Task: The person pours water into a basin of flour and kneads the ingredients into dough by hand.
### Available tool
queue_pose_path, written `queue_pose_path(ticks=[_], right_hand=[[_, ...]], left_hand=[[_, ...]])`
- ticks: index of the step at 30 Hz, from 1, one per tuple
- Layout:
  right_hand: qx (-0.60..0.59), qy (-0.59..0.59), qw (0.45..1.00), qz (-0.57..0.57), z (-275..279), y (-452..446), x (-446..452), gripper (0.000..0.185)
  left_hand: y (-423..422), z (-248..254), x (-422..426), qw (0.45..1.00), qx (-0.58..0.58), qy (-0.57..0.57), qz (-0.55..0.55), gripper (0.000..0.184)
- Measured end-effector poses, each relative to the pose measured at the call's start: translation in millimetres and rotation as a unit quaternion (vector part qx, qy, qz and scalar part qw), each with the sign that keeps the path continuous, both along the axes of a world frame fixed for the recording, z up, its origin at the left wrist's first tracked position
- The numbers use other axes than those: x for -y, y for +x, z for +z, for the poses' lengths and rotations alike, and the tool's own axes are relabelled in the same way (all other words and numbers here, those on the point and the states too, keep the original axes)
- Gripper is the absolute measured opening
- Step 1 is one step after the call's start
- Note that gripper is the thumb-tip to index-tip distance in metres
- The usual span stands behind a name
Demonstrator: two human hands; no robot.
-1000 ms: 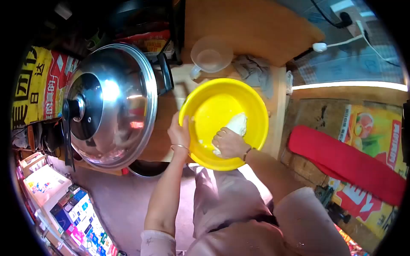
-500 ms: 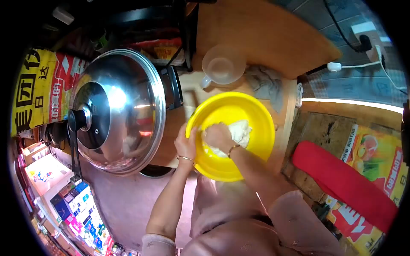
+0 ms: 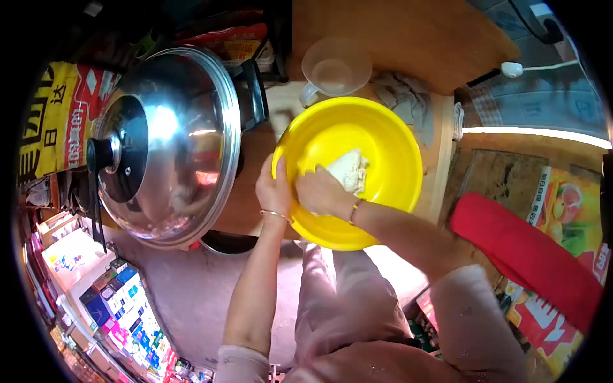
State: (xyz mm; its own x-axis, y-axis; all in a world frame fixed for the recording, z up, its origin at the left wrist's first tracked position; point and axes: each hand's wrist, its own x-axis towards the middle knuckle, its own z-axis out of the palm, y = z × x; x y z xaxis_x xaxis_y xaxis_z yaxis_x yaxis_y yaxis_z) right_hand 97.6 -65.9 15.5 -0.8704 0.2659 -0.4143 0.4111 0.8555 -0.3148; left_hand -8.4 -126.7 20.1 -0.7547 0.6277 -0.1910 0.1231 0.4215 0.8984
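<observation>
Yellow, the basin [image 3: 394, 150] is holding white dough [image 3: 350, 170] — lumped together, seemingly not yet smooth. The left grip [image 3: 272, 183] is pinching the basin's rim; the right grip [image 3: 321, 191] is resting curled against the dough — pinching or not, I cannot tell.

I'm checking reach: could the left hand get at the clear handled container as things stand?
Probably yes, after letting go: the left hand holds the yellow bowl by its rim. The way past the bowl's left side to the clear container looks free.
</observation>
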Motion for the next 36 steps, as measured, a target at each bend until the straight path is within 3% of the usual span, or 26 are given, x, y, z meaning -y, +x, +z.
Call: queue_pose_path(ticks=[1,2,4,5,7,9,10,11,13,14,16,20,21,22,23,24,26,27,28,29,30,31,32,36], right_hand=[[-0.029,-0.002,0.990,0.135,2,17,4,0.018],[-0.030,0.001,0.990,0.136,6,33,4,0.018],[0.050,-0.023,0.944,0.326,15,59,3,0.017],[0.051,-0.013,0.944,0.327,4,60,8,0.017],[-0.174,0.059,0.915,0.358,-33,53,20,0.018],[-0.029,-0.069,0.993,0.095,11,-11,-11,0.016],[-0.089,-0.044,0.994,-0.049,-1,-18,-39,0.016],[-0.106,-0.051,0.976,-0.183,-36,-12,-69,0.016],[-0.134,-0.099,0.888,-0.429,-107,28,-126,0.017],[-0.040,-0.029,0.937,-0.346,-105,61,-131,0.017],[0.054,0.052,0.965,-0.252,-88,75,-127,0.019],[-0.189,0.016,0.908,-0.375,-68,9,-105,0.022],[-0.128,0.061,0.986,-0.088,-31,-24,-91,0.021],[0.041,-0.010,0.999,-0.011,23,-55,-68,0.021],[-0.029,-0.018,0.995,0.091,23,-48,-56,0.022],[-0.028,-0.033,0.981,0.188,15,-44,-60,0.021],[-0.055,-0.054,0.995,-0.060,15,-31,-101,0.021],[-0.175,-0.173,0.944,-0.221,13,0,-126,0.022],[-0.201,-0.121,0.954,-0.188,19,37,-142,0.029],[-0.132,-0.051,0.980,-0.142,13,74,-145,0.030],[-0.045,-0.089,0.969,-0.224,41,90,-124,0.032],[0.034,0.037,0.999,-0.014,41,116,-115,0.036],[0.112,0.161,0.960,0.198,35,133,-116,0.040],[0.089,0.302,0.906,0.284,28,110,-135,0.055]], left_hand=[[0,3,-3,1.000,-0.002,0.005,0.000,0.031],[1,6,-4,1.000,0.002,-0.002,-0.006,0.032],[5,5,0,1.000,-0.010,0.003,-0.006,0.032],[5,0,0,1.000,-0.012,0.012,-0.005,0.032],[7,-4,0,1.000,-0.018,-0.016,-0.018,0.033],[8,-12,4,0.999,-0.022,0.028,-0.012,0.033],[7,-9,4,0.999,-0.019,0.030,-0.018,0.033],[6,-6,5,0.999,-0.015,0.026,-0.025,0.033],[8,-4,14,0.999,-0.039,0.020,-0.023,0.033],[9,-3,14,0.999,-0.038,0.014,-0.018,0.034],[9,-1,12,0.999,-0.035,0.017,-0.009,0.034],[5,-3,9,0.998,-0.056,-0.003,-0.040,0.037],[1,-3,6,0.997,-0.045,-0.017,-0.057,0.038],[-3,-2,2,0.997,-0.042,-0.016,-0.058,0.038],[-5,0,2,0.998,-0.024,-0.010,-0.054,0.038],[-5,1,2,0.999,-0.007,-0.004,-0.050,0.038],[-5,0,3,0.998,-0.022,-0.019,-0.056,0.037],[-4,0,5,0.997,-0.040,-0.030,-0.065,0.037],[-3,-10,7,0.996,-0.064,0.017,-0.059,0.035],[-4,-6,6,0.998,-0.025,0.027,-0.054,0.035],[-2,-6,7,0.999,-0.024,0.019,-0.041,0.035],[-2,-7,6,0.999,-0.026,0.013,-0.027,0.036],[-3,-9,2,0.999,-0.027,0.019,-0.024,0.036],[2,-9,7,0.999,-0.030,0.001,-0.022,0.035]])
